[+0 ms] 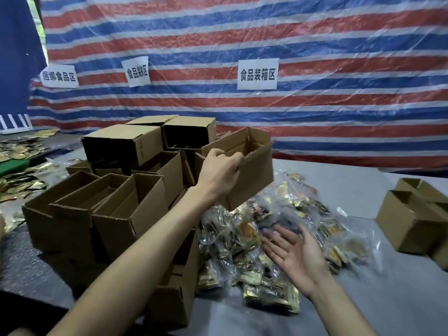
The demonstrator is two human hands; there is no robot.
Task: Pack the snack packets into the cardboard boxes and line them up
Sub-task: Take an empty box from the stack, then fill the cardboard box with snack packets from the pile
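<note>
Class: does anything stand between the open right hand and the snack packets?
Nothing visible. The right hand is directly over the snack packets; the cardboard box that the left hand grips is above and behind, out of the way.

One view only. The camera sits at head height, wide-angle, facing forward and somewhat down across the grey table [339,187] to the striped tarp wall [315,44]. Close range: the left hand [220,173], gripping a cardboard box [254,175], appears mid-frame on an outstretched arm.
</note>
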